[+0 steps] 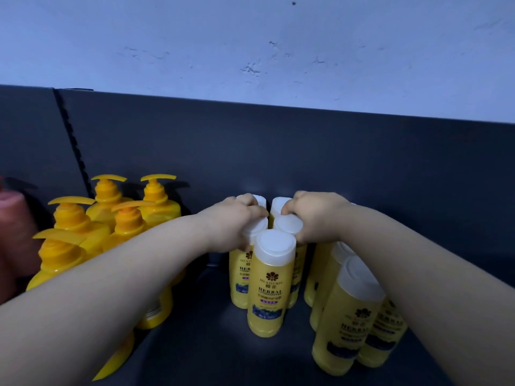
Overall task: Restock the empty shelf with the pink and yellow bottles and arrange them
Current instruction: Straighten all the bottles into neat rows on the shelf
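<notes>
Several yellow conditioner bottles with white caps stand upright on the dark shelf [200, 352]. The front bottle of the middle cluster [271, 282] stands free. My left hand [237, 224] curls over the white cap of the bottle behind it on the left [257, 228]. My right hand [315, 215] curls over the cap of the bottle on the right [288, 224]. Two more white caps [278, 204] show behind my fingers. Another group of the same bottles [348, 316] stands under my right forearm.
Several yellow pump bottles [122, 224] stand at the left, partly under my left forearm. A pink bottle [14, 218] is at the far left edge. The shelf's dark back panel [306, 151] rises behind everything, with a slotted upright [73, 143] at the left.
</notes>
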A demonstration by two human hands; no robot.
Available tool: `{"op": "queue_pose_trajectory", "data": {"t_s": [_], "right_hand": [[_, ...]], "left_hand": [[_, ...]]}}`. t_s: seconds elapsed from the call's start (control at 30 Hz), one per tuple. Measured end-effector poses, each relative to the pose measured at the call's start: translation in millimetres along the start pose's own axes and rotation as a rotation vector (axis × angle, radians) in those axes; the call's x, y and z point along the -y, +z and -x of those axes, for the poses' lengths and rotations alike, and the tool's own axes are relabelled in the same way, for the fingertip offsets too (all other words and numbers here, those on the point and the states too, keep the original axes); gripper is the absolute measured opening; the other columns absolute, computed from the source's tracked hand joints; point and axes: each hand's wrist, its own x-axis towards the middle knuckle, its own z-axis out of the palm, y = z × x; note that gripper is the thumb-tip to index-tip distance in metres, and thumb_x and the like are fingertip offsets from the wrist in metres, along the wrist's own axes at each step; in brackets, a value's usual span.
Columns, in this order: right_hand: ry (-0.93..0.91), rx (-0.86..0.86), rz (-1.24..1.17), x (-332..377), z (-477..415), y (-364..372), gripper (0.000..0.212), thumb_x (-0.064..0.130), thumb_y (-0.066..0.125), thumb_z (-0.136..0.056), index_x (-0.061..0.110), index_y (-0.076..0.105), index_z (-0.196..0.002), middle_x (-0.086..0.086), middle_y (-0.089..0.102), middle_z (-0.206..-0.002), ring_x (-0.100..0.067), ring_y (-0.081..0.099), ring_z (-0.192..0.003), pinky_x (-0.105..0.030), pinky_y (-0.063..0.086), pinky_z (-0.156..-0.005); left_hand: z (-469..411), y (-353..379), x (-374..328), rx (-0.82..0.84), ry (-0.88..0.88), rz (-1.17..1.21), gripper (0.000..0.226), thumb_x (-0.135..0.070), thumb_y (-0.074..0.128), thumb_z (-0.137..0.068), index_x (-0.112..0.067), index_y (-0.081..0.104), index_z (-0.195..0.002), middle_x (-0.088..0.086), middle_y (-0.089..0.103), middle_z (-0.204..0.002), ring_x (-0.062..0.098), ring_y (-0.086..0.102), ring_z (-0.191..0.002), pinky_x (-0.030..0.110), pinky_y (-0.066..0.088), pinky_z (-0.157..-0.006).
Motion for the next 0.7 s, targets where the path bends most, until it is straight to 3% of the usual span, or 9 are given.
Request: {"op": "queue_pose_trajectory", "data": {"t_s": [0.13,0.37,0.5,0.7], "right_hand": [[-0.044,-0.045,0.015,-7,-1,3,0.046,0.055,0.056,-0.078,0.036,0.051,-0.12,0.006,0.048,-0.109,-0.016,0.048,-0.106,-0.031,0.037,-0.076],[-0.118,-0.056,-0.131,-7,-6,7,0.038,0.044,0.058,-0.081,0.033,0.056,-0.117,0.001,0.046,-0.109,-0.018,0.045,-0.108,-0.036,0.042,-0.09],[-0.099,-0.061,-0.084,-9,-5,6,0.046,0.041,0.061,-0.081,0.029,0.053,-0.125,0.002,0.042,-0.119,-0.016,0.041,-0.114,-0.038,0.044,-0.094],[-0.024,-0.062,-0.215,-12,2,10,0.065,0.042,0.071,-0.075,0.028,0.045,-0.133,0.005,0.039,-0.128,-0.018,0.046,-0.115,-0.037,0.043,-0.095]], "left_hand": [[-6,3,3,-0.025,-0.003,0.082,0.077,-0.022,0.076,-0.074,-0.033,0.038,-0.139,-0.004,0.036,-0.129,0.023,0.039,-0.119,0.037,0.039,-0.1],[-8,1,10,-0.057,0.027,0.069,0.071,-0.02,0.074,-0.077,-0.041,0.041,-0.137,-0.008,0.034,-0.128,0.021,0.043,-0.111,0.032,0.041,-0.093],[-4,-2,7,-0.098,0.008,-0.069,0.069,-0.033,0.071,-0.078,-0.046,0.037,-0.137,-0.012,0.039,-0.128,0.015,0.036,-0.104,0.033,0.04,-0.093],[6,0,0,-0.158,0.005,-0.071,0.059,-0.034,0.064,-0.084,-0.039,0.04,-0.138,-0.009,0.042,-0.13,0.016,0.036,-0.117,0.034,0.037,-0.097]]}}
